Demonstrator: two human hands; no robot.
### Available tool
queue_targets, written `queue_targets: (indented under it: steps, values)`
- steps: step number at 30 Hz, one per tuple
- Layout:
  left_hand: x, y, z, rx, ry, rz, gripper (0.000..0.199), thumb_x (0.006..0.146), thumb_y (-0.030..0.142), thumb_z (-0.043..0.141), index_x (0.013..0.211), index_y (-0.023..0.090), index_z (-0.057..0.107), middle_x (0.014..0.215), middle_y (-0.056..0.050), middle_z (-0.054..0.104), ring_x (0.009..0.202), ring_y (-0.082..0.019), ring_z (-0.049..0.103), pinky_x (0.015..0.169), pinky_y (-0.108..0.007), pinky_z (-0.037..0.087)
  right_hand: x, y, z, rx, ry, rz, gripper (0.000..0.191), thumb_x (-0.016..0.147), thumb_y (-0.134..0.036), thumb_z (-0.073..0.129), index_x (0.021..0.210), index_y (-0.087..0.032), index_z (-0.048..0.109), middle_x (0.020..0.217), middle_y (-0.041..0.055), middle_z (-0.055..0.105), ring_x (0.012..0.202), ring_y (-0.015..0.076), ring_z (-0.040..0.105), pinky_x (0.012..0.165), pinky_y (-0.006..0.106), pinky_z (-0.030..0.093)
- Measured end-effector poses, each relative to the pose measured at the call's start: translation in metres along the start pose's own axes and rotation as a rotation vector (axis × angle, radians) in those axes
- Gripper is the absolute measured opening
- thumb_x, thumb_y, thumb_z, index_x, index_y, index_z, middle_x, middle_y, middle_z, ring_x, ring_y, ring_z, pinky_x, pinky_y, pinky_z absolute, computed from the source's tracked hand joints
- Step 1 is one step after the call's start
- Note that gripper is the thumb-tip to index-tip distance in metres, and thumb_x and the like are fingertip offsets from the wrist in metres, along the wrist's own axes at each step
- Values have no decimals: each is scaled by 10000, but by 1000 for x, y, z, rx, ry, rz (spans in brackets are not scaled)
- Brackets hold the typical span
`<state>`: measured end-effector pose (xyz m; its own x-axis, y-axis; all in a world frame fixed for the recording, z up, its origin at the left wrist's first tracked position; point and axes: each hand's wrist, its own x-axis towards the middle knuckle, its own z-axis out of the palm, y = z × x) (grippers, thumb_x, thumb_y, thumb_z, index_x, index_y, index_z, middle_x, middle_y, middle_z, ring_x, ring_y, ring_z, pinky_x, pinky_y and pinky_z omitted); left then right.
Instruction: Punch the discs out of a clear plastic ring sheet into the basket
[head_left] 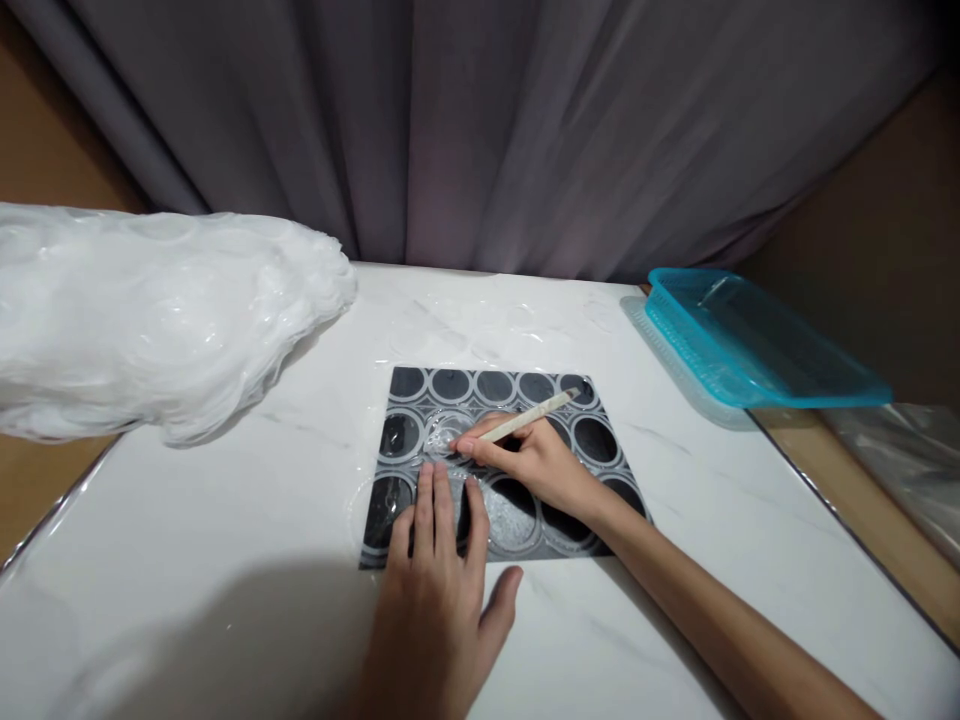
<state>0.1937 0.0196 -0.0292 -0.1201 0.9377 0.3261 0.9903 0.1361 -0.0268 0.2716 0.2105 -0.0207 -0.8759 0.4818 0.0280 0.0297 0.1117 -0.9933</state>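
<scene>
A black sheet (555, 548) printed with rows of grey-ringed circles lies flat on the table, with clear, shiny plastic over part of it. My left hand (442, 560) rests on its near edge, fingers stretched out and spread, fingertips pressing on the sheet. My right hand (536, 460) is closed in a pen-like grip around a slim pale stick-shaped tool (536, 412). The tool slants up to the right; its lower tip is hidden by my fingers, which are over a shiny clear circle (448, 434) in the middle row.
A big pile of thin clear plastic (165, 320) lies at the left. At the right edge, a blue plastic basket (765, 340) sits tilted. Faint clear film pieces (517, 320) lie behind the sheet on the white table (300, 480). A grey curtain (465, 130) hangs behind.
</scene>
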Motion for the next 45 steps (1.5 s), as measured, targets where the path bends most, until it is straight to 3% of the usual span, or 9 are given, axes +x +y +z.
queue_targets:
  steps: [5,9,15,22,28,32,37,40,45]
  values:
    - [-1,1,1,21,-1,-2,711,1026,566,505,1448,0,587,1497,-383,495,1397,-453,539,1003,-512,527,0,-2,0,-25,-13,-8,193,995,-380,742,1045,-208,813,1021,58,763,913,194,689,815,335,546]
    - [0,1,1,36,6,4,690,1029,561,494,1432,12,607,1484,-371,518,1383,-453,554,1002,-511,526,-4,-3,1,-123,-15,-123,168,1036,-352,691,1070,-230,801,1067,49,766,1018,211,703,933,382,556]
    - [1,-1,-2,117,38,79,614,1045,510,475,1349,13,670,1390,-350,611,1278,-441,646,925,-467,560,-16,-5,-1,-643,-133,-532,230,1107,-229,559,1273,-197,715,1251,63,734,1057,213,667,893,402,560]
    - [4,4,-3,157,79,68,641,1039,503,447,1241,-42,717,1350,-386,612,1240,-439,672,920,-452,579,-16,-6,10,-1195,-111,-756,317,1112,-129,466,1357,-17,633,1265,186,712,1096,271,668,930,423,596]
    - [0,5,-1,189,53,42,702,1042,577,452,1405,4,634,1427,-337,589,1304,-419,635,965,-417,576,13,-14,-8,-938,-71,-578,337,1123,-201,469,1423,-180,622,1336,128,689,1126,270,651,931,459,568]
    - [-3,5,0,167,55,26,757,1023,608,473,1446,-7,598,1435,-322,591,1323,-429,616,985,-442,571,37,-24,-24,-597,213,-456,219,1099,-292,563,1179,-232,758,1175,66,756,1053,235,682,959,434,538]
    - [-1,4,-3,149,75,12,790,982,649,521,1404,-8,640,1402,-329,611,1287,-419,647,934,-427,591,50,-26,-31,-368,550,-238,315,1037,-457,642,1044,-189,807,894,55,745,801,201,663,753,344,524]
    - [4,2,-8,149,80,19,773,952,651,568,1354,2,685,1389,-336,611,1242,-405,681,909,-412,603,52,-21,-27,-334,572,-214,348,1015,-489,662,961,-180,812,756,35,684,741,192,626,728,334,488]
    - [5,4,-14,178,82,2,770,922,651,614,1325,1,704,1371,-323,627,1242,-405,681,875,-412,614,55,-20,-33,-295,581,-222,338,991,-481,698,872,-182,803,810,54,702,738,188,609,729,337,471]
